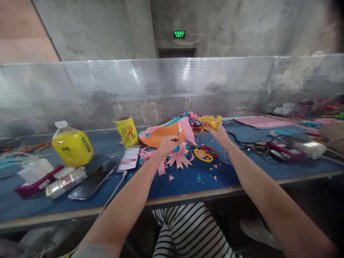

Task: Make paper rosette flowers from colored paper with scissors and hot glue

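My right hand (218,133) is wrapped around a yellow glue gun (212,122), raised over the back of the table. Its nozzle points left. In the middle, my left hand (168,144) pinches a small orange paper strip (182,135). Just behind that hand lies a large orange paper sheet (158,134) on top of pink paper (187,129). Scissors (203,154) with one red and one yellow handle rest between my hands. A pink paper piece with fringed, pointed ends (180,159) sits below my left hand.
On the left stand a bottle of yellow liquid (72,146) and a yellow cardboard tube (127,131). A dark phone (91,182) and a purple power strip (37,183) lie there too. Pink sheets (264,121), another power strip (286,150) and another person's hand (333,132) are rightward. A perforated metal screen (172,86) borders the back.
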### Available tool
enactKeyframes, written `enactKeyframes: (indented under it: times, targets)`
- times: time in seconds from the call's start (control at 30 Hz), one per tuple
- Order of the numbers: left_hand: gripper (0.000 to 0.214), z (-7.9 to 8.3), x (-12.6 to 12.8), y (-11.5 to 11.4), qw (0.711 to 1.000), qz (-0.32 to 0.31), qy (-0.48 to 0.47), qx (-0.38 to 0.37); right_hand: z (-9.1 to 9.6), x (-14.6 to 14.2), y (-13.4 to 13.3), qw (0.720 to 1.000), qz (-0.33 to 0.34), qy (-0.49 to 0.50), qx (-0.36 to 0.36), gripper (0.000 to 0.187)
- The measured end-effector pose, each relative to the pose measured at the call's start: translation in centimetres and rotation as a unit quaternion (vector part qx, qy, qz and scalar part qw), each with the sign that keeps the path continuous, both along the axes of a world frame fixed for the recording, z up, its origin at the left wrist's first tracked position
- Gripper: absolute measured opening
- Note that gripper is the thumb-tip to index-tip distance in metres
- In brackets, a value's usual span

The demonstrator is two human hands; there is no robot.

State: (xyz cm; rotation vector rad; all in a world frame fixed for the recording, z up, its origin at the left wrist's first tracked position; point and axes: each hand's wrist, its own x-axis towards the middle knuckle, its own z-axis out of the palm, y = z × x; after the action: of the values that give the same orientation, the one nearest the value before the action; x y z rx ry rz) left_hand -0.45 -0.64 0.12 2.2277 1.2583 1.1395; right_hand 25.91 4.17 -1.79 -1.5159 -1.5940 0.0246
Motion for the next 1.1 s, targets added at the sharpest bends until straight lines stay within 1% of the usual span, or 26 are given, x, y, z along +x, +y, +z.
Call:
enactKeyframes:
  times: [0.07, 0.13, 0.23, 0.33, 0.53, 0.67, 0.73, 0.87, 1.1]
  targets:
    - [0.027, 0.1, 0.1, -0.2, 1.0, 0.002, 0.0, -0.006, 0.4, -1.5, -1.0, 0.999, 0.027, 0.013, 0.032, 0.048]
    - [0.029, 0.2, 0.1, -0.4, 1.0, 0.003, -0.006, -0.011, 0.7, -2.9, -2.0, 0.999, 0.027, -0.012, 0.031, 0.045]
    - [0.032, 0.2, 0.1, -0.5, 1.0, -0.003, -0.014, -0.013, 0.8, -4.6, -3.0, 0.997, 0.008, -0.064, 0.032, 0.041]
    - [0.033, 0.2, 0.1, -0.3, 1.0, -0.008, -0.012, -0.01, 0.7, -5.4, -3.3, 0.996, -0.018, -0.083, 0.036, 0.037]
    - [0.033, 0.2, 0.1, -0.2, 1.0, -0.003, -0.008, -0.002, 0.7, -4.6, -2.8, 0.997, -0.033, -0.06, 0.033, 0.032]
    - [0.03, 0.2, 0.1, -0.2, 1.0, 0.002, -0.005, -0.017, 0.6, -3.8, -2.3, 0.997, -0.042, -0.053, 0.035, 0.032]
    - [0.03, 0.1, 0.1, -0.2, 1.0, -0.004, -0.012, -0.022, 0.6, -3.6, -2.2, 0.997, -0.045, -0.056, 0.034, 0.032]
    - [0.031, 0.0, 0.0, -0.1, 0.999, -0.02, -0.023, -0.017, 0.7, -3.6, -2.2, 0.997, -0.031, -0.067, 0.028, 0.031]
    - [0.03, -0.1, 0.1, 0.0, 0.999, -0.015, -0.024, -0.019, 1.0, -3.8, -2.6, 0.995, -0.03, -0.092, 0.027, 0.029]
